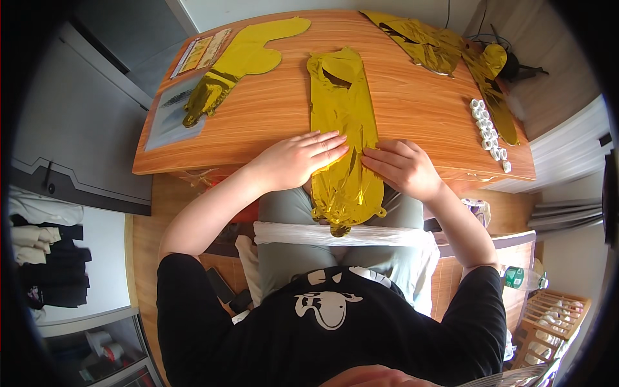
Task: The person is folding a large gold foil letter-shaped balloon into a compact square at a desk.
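Wooden tabletop (412, 106), orange-brown grain, seen from above; near edge bowed by the lens. Grey cabinet fronts beyond the left edge, pale wall past the far edge, wood floor below. Dark and light clothing stacked at lower left. Green-capped bottle (523, 278) and a slatted wooden rack (553, 316) on the floor at lower right.

Flat gold foil balloon (340, 122) laid lengthwise at the middle of the tabletop, running from near the far edge to the near edge and draping over it onto the lap (tail end crumpled, hanging against grey trousers). White plastic strip (361, 235) across the lap just under that tail.

Left hand (302, 158) palm-down at the near edge, fingers spread and extended, fingertips lying on the balloon's left margin. Right hand (401, 166) palm-down opposite, fingers slightly curled, tips touching the balloon's right margin. Neither hand closed around anything; both flat, pressing on the foil, with the strip of balloon between them.

Second gold balloon (242, 61) toward the far left corner, partly on a clear plastic sleeve (166, 119) with a printed card (201, 51). Crumpled gold foil (422, 42) at the far right corner. Row of small white rings (488, 129) along the right edge.
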`<state>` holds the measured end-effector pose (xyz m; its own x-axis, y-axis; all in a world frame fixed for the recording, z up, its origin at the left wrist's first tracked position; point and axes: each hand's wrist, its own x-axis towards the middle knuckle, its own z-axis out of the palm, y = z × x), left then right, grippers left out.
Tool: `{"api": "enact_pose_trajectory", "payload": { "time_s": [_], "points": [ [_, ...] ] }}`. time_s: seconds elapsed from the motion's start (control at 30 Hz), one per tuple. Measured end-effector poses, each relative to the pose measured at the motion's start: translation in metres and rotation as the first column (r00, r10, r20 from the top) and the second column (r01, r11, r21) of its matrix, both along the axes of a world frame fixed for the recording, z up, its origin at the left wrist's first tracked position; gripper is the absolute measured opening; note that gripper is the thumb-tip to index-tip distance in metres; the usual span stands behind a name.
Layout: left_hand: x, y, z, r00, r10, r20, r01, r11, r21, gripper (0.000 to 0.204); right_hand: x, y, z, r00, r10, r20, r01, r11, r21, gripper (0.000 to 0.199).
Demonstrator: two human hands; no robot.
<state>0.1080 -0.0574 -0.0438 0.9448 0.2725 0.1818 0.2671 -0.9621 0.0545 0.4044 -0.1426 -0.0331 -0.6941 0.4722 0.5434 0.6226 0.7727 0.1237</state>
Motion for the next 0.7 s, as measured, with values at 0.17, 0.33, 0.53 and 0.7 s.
{"api": "enact_pose_trajectory", "payload": {
  "time_s": [0.17, 0.33, 0.53, 0.7],
  "points": [
    [0.000, -0.001, 0.000, 1.000, -0.001, -0.001, 0.001, 1.000, 0.021, 0.051, -0.011, 0.000, -0.003, 0.997, 0.057, -0.053, -0.058, 0.998, -0.016, 0.039],
    [0.000, -0.001, -0.001, 1.000, -0.004, 0.006, 0.004, 1.000, 0.003, 0.054, -0.011, 0.004, -0.015, 0.992, 0.127, -0.021, -0.128, 0.990, -0.050, 0.036],
    [0.000, 0.000, 0.009, 1.000, -0.022, -0.003, 0.021, 0.994, -0.107, 0.063, -0.013, 0.005, -0.008, 0.989, 0.121, -0.091, -0.131, 0.984, -0.121, 0.035],
    [-0.004, 0.012, 0.011, 0.996, -0.039, 0.084, 0.067, 0.930, -0.362, 0.060, -0.014, 0.010, 0.008, 0.946, -0.094, -0.311, -0.108, 0.811, -0.574, 0.036]
  ]
}}
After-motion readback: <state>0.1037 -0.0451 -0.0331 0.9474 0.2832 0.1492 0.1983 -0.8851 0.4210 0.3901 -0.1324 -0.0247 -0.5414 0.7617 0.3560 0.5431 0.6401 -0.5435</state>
